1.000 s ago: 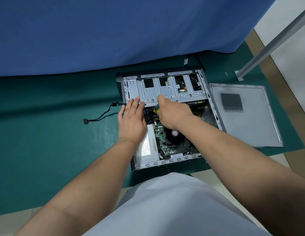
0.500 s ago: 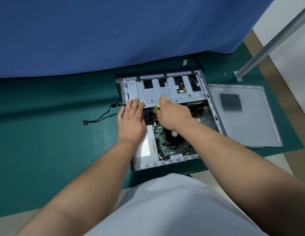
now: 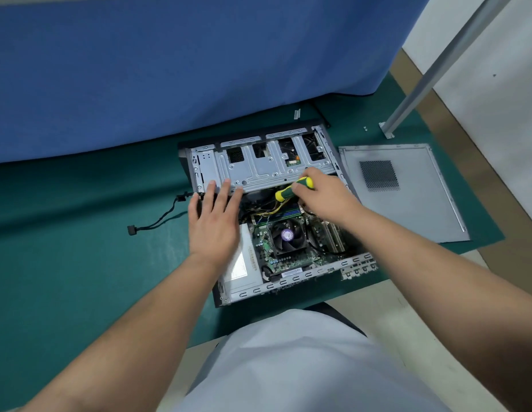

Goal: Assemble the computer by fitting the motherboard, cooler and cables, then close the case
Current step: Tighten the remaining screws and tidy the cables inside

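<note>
The open computer case [image 3: 291,285] lies flat on the green mat. Inside it sit the green motherboard [image 3: 266,248], a black cooler fan [image 3: 288,236] and a silver power supply [image 3: 244,263]. A grey drive cage [image 3: 258,169] spans the case's far end. My left hand [image 3: 214,218] rests flat with straight fingers on the cage's left near edge. My right hand [image 3: 324,197] grips a yellow-and-green screwdriver [image 3: 293,190] over the cables just below the cage; its tip is hidden.
The grey side panel [image 3: 407,200] with a mesh vent lies on the mat right of the case. A loose black cable [image 3: 157,218] trails left from the case. A blue cloth [image 3: 169,69] hangs behind. A metal pole [image 3: 431,69] slants at the right.
My right hand has drawn back to the right, baring the screwdriver's handle, the cooler fan and more of the motherboard. My left hand stays on the cage edge.
</note>
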Demonstrator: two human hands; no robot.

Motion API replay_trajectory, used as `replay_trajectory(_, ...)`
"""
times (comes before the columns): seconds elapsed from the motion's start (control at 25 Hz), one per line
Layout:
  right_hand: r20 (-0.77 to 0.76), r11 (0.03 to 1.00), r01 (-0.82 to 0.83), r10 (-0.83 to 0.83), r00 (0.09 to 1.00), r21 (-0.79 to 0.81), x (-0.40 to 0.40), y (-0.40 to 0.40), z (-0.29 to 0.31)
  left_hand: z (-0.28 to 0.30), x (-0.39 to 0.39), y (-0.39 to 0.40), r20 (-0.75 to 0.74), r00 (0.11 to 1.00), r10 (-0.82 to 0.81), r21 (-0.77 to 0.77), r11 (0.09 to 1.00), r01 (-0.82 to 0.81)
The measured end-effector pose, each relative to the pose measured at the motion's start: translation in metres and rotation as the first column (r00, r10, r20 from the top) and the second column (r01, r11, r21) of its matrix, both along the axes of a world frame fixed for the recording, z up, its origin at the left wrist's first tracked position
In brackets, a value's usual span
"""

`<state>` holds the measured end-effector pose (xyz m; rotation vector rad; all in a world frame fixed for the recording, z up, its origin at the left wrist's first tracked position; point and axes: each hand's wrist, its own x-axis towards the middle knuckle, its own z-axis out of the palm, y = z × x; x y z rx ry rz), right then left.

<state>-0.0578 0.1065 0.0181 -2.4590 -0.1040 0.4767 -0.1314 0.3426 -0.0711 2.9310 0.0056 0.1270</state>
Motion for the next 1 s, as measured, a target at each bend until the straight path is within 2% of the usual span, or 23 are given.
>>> replay_trajectory(0.16,-0.112,0.955,0.103,-0.074,0.991,0.280,-0.005,-0.045,0.016,0.012,0.005,-0.019,0.004,0.967,-0.253,-0.062,0.965,0.253)
replay_trajectory(0.28,-0.218,0.882,0.179,-0.089,0.972,0.436,-0.006,-0.066,0.021,0.020,0.016,-0.049,-0.078,0.953,-0.293,-0.162,0.947,0.278)
replay_trajectory(0.36,-0.226,0.914,0.163,-0.081,0.971,0.371,-0.002,-0.078,0.019,0.022,0.025,-0.064,-0.131,0.953,-0.272,-0.217,0.946,0.240)
replay_trajectory(0.44,-0.157,0.993,0.000,0.018,0.987,0.118,0.008,-0.092,0.018,0.025,0.034,-0.076,-0.113,0.946,-0.304,-0.192,0.941,0.280)
replay_trajectory(0.52,-0.116,0.975,-0.190,0.177,0.977,-0.117,0.016,-0.102,0.013,0.030,0.048,-0.087,-0.008,0.923,-0.385,-0.111,0.918,0.382)
replay_trajectory(0.56,-0.124,0.960,-0.250,0.234,0.964,-0.130,0.019,-0.105,0.009,0.032,0.057,-0.091,0.054,0.911,-0.409,-0.088,0.907,0.412)
replay_trajectory(0.64,-0.161,0.954,-0.299,0.293,0.943,-0.017,0.023,-0.113,0.001,0.037,0.077,-0.099,0.122,0.909,-0.397,-0.100,0.907,0.410)
replay_trajectory(0.76,-0.171,0.968,-0.153,0.188,0.967,0.199,0.037,-0.132,-0.008,0.037,0.098,-0.099,0.049,0.981,-0.187,-0.235,0.953,0.193)
replay_trajectory(0.84,-0.160,0.957,0.045,0.001,0.987,0.287,0.055,-0.154,-0.017,0.028,0.110,-0.090,-0.085,0.996,-0.037,-0.195,0.981,0.020)
replay_trajectory(0.92,-0.151,0.947,0.210,-0.177,0.972,0.243,0.073,-0.171,-0.036,0.017,0.118,-0.080,-0.234,0.972,0.023,-0.096,0.994,-0.047)
replay_trajectory(1.0,-0.156,0.955,0.283,-0.267,0.951,0.089,0.090,-0.178,-0.059,0.007,0.120,-0.078,-0.351,0.935,0.053,-0.063,0.995,-0.080)
